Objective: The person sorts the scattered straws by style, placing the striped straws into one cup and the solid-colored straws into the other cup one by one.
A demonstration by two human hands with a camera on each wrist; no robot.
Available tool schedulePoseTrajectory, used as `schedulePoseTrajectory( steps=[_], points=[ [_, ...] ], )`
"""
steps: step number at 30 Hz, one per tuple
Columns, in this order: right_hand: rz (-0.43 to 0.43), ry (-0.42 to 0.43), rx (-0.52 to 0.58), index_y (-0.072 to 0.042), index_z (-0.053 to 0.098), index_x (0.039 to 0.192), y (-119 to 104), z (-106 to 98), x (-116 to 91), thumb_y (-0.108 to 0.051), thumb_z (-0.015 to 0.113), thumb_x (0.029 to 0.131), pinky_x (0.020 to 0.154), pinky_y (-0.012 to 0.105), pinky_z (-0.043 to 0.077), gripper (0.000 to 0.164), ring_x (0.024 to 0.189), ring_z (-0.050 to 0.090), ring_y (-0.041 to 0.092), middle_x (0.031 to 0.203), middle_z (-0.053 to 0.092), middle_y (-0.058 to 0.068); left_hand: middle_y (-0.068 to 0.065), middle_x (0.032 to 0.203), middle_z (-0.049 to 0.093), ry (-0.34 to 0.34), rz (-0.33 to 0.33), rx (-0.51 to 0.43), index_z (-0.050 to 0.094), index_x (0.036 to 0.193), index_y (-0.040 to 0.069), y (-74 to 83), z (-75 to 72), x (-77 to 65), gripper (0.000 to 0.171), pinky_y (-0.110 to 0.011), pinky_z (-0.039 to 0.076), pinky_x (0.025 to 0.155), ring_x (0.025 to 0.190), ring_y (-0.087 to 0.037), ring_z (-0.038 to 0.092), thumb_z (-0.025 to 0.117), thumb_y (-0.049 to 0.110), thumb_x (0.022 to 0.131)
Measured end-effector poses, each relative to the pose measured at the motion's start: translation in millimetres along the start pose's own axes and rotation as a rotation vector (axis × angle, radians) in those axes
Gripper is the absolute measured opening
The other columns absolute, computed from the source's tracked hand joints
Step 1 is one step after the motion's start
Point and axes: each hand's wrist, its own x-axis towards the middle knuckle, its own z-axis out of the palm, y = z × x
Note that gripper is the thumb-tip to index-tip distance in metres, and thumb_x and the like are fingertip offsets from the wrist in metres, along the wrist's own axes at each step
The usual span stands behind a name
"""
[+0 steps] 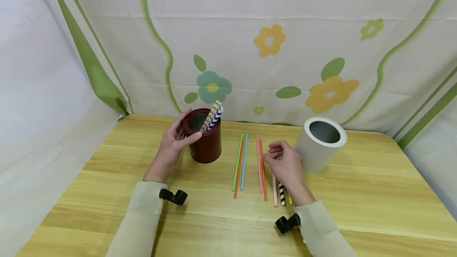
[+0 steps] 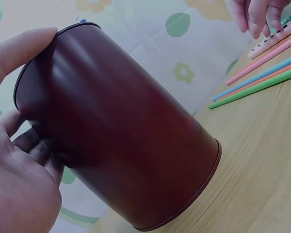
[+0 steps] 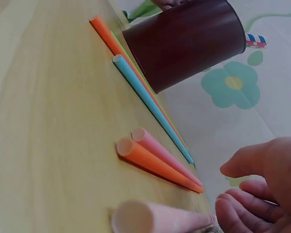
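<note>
My left hand (image 1: 168, 152) grips a dark red canister (image 1: 206, 150), thumb at the rim and fingers around its far side. Several striped paper straws (image 1: 213, 119) lean against the canister's rim from inside. Over the straws at the right is my right hand (image 1: 285, 164), its fingers loosely bent with nothing visible between them. Partly under it lie a wide pale pink straw (image 1: 275, 194), a black-and-white striped straw (image 1: 282, 194) and a yellow straw (image 1: 290, 199). Just left of it are a thin pink straw (image 1: 258, 165) and an orange straw (image 1: 263, 175).
A white canister (image 1: 308, 156) stands close beyond the right hand, its top open. Between the hands lie a green straw (image 1: 237, 167), a second orange straw (image 1: 239, 171) and a blue straw (image 1: 244, 162) on the wooden table (image 1: 200, 225). A flowered curtain (image 1: 235, 46) hangs behind.
</note>
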Motion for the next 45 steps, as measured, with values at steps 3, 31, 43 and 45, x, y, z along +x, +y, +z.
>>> schedulePoseTrajectory(
  steps=[3,31,43,45],
  points=[
    [0.002,0.031,-0.012,-0.004,0.071,0.116,0,-2,1,-0.011,0.077,0.091,0.082,0.029,0.056,0.027,0.09,0.072,0.024,0.107,0.077,0.014,-0.002,0.174,0.038,0.003,-0.004,-0.006,0.033,0.17,0.026,-0.4,-0.2,-0.3,0.086,-0.041,0.017,0.139,0.165,-0.015,0.029,0.074,0.005,0.098],
    [0.155,-0.051,-0.121,-0.007,0.07,0.122,-3,2,5,-0.021,0.076,0.087,0.068,0.032,0.058,0.037,0.076,0.074,0.019,0.098,0.081,0.01,-0.002,0.173,0.039,0.012,-0.011,0.001,0.033,0.171,0.024,0.4,-1.3,-2.2,0.085,-0.042,0.018,0.139,0.164,-0.015,0.03,0.074,0.006,0.098],
    [0.158,-0.003,0.0,-0.007,0.074,0.123,-3,-4,7,-0.023,0.078,0.089,0.071,0.027,0.057,0.038,0.083,0.076,0.022,0.1,0.082,0.012,-0.001,0.173,0.039,0.007,-0.013,-0.002,0.033,0.17,0.027,2.2,-0.2,-3.2,0.083,-0.041,0.02,0.138,0.163,-0.014,0.031,0.072,0.005,0.099],
    [0.158,0.002,0.024,-0.007,0.073,0.125,-5,-5,7,-0.023,0.078,0.09,0.071,0.026,0.056,0.038,0.086,0.076,0.023,0.101,0.082,0.011,-0.001,0.173,0.039,0.008,-0.015,-0.001,0.034,0.17,0.028,2.8,0.1,-3.6,0.083,-0.04,0.021,0.138,0.163,-0.014,0.031,0.072,0.005,0.1]
  ],
)
